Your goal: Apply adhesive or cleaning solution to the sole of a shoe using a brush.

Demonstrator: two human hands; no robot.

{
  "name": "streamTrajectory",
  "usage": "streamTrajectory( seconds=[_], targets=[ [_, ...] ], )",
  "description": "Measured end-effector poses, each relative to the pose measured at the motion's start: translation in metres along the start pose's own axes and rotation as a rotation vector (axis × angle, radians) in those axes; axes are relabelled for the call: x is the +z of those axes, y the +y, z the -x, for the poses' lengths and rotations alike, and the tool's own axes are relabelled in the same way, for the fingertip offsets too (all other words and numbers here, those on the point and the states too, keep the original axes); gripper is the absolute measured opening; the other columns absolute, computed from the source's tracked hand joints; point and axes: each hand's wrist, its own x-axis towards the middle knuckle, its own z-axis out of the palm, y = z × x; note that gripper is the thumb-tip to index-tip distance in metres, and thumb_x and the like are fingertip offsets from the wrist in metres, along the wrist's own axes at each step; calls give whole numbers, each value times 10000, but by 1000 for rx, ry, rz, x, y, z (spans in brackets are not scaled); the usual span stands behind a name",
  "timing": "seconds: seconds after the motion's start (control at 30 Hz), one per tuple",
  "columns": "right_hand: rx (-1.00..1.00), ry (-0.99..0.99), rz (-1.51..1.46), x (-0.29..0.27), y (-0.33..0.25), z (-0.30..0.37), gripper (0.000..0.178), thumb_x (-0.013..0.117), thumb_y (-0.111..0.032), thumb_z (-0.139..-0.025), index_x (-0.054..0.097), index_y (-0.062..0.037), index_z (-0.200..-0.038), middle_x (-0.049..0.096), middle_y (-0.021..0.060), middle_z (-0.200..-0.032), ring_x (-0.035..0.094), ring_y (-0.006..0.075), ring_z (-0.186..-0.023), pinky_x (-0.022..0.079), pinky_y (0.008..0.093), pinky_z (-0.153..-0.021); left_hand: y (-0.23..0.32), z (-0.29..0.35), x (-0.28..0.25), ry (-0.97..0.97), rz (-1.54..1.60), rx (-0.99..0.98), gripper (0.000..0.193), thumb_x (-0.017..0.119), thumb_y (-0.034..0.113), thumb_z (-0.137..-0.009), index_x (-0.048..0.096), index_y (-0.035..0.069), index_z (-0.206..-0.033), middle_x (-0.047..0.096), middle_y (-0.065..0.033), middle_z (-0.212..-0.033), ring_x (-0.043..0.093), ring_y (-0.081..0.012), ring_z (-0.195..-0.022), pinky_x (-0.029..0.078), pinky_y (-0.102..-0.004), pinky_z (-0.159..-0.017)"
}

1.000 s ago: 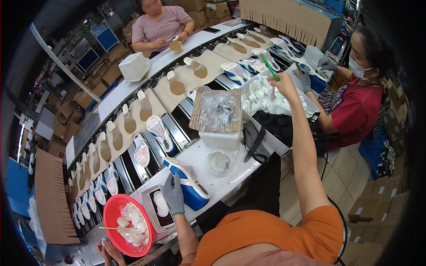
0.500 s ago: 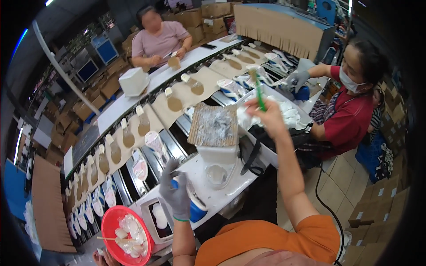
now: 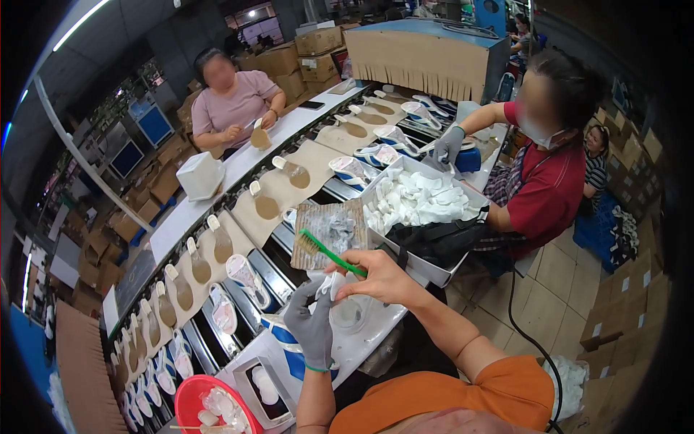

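Observation:
My right hand [image 3: 376,278], bare, grips a green-handled brush [image 3: 329,253] with its tan bristle end pointing up and left. A small white piece [image 3: 330,286] is between my two hands. My left hand [image 3: 309,325], in a grey glove, has its fingers closed around this piece, and my right fingertips touch it too. Beside the glove a blue and white shoe [image 3: 284,334] lies on the white table, partly hidden by the hand. Beyond my hands a corrugated cardboard pad [image 3: 307,217] with grey smears rests on a white container. A clear cup [image 3: 350,315] stands close to my right wrist.
A red basin [image 3: 189,398] and a white tray [image 3: 285,394] hold white pieces. Shoes and soles ride a conveyor [image 3: 249,224]. A white box [image 3: 441,271] holds white pieces and black cloth. A co-worker [image 3: 542,188] works at right, another [image 3: 231,108] across the line.
My right hand has come down and left from near the white box, bringing the brush to my left hand. Both hands now meet at the white piece. The whole view has shifted slightly.

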Motion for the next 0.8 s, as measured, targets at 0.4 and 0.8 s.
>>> streamTrajectory(
  seconds=[0.4,0.8],
  targets=[
    [45,636,582,-99,31,-41,186,750,-78,-733,683,-4,-890,631,128,-723,609,246,-659,457,334,-626,-10,-18,-34,199,223,-128,203,564,2,-873,598,-6,-1074,599,-39,-937,546,-68,-849,429,-194,-751],
    [-112,-243,181,11,2,-27,573,791,-310,-726,605,-54,-1203,681,127,-996,656,293,-932,501,369,-778,-16,-3,-20,4,123,-245,626,600,-81,-798,387,-38,-1386,643,-94,-969,609,-126,-841,488,-234,-749]
  ],
)
